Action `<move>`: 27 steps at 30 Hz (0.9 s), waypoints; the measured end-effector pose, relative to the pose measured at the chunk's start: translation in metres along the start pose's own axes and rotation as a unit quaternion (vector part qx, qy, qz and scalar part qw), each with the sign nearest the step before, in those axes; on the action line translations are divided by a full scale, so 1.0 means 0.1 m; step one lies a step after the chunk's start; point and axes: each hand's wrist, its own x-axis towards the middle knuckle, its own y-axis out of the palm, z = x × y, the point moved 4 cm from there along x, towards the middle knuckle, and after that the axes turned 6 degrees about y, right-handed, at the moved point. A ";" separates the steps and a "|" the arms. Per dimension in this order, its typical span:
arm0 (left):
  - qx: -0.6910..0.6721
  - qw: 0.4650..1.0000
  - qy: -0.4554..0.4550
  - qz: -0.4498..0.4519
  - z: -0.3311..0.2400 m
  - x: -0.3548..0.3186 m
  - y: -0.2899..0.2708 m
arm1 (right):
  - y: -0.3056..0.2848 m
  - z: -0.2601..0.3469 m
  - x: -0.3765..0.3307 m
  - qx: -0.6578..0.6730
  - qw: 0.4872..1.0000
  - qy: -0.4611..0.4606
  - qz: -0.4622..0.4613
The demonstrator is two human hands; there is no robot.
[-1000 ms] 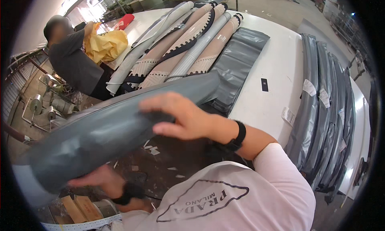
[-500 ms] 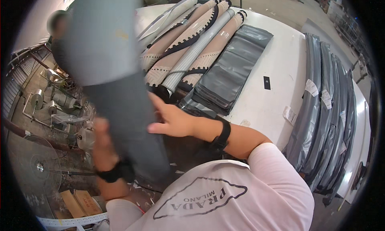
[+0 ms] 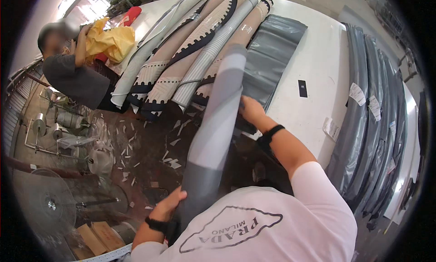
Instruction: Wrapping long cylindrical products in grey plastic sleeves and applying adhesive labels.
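A long grey roll (image 3: pixel 211 134), pale over most of its length and darker toward its near end, slants across in front of my body. My left hand (image 3: pixel 168 206) grips its lower end, the thumb on top and the other fingers hidden behind it. Higher up, on its right side, my right hand (image 3: pixel 251 111) holds the roll, its fingers partly out of sight. The roll's far end rests over or just above the table's near part, in front of a stack of flat dark grey plastic bags (image 3: pixel 284 41); contact cannot be made out.
Patterned rolls (image 3: pixel 204 37) lie side by side on the white table (image 3: pixel 318 48). Wrapped grey rolls (image 3: pixel 363 121) line its right side. At left, another person (image 3: pixel 77 75) handles yellow plastic (image 3: pixel 111 41). A fan (image 3: pixel 50 203) and cardboard (image 3: pixel 100 237) stand lower left; scraps litter the floor.
The roll has swung from nearly upright at the left to a slant toward the table, its far end now lower and farther right. Both hands moved right with it. The other person shows more fully.
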 end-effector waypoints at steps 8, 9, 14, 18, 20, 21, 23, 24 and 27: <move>0.064 0.990 -0.107 -0.064 0.40 -0.80 -0.28 | 0.30 -0.46 0.36 -0.022 0.999 0.041 -0.022; 0.063 0.990 -0.108 -0.066 0.43 -0.85 -0.32 | 0.26 -0.51 0.43 -0.021 0.999 0.040 -0.020; 0.086 0.985 -0.145 -0.046 0.50 -0.96 -0.47 | 0.36 -1.01 0.69 0.364 0.877 0.299 0.096; 0.102 0.980 -0.162 -0.049 0.41 -1.05 -0.43 | 0.34 -0.99 0.60 0.518 0.732 0.417 0.150; 0.138 0.974 -0.175 -0.030 0.40 -1.07 -0.51 | 0.36 -1.16 0.65 0.543 0.728 0.386 0.163; 0.140 0.974 -0.173 -0.030 0.41 -1.09 -0.52 | 0.37 -1.15 0.67 0.567 0.721 0.354 0.182; 0.121 0.977 -0.177 -0.016 0.47 -1.14 -0.55 | 0.31 -1.15 0.59 0.593 0.685 0.393 0.155; 0.124 0.977 -0.175 -0.017 0.47 -1.15 -0.56 | 0.21 -1.12 0.57 0.598 0.694 0.395 0.075; 0.147 0.973 -0.178 0.003 0.48 -1.17 -0.57 | 0.01 -0.96 0.52 0.586 0.730 0.352 -0.009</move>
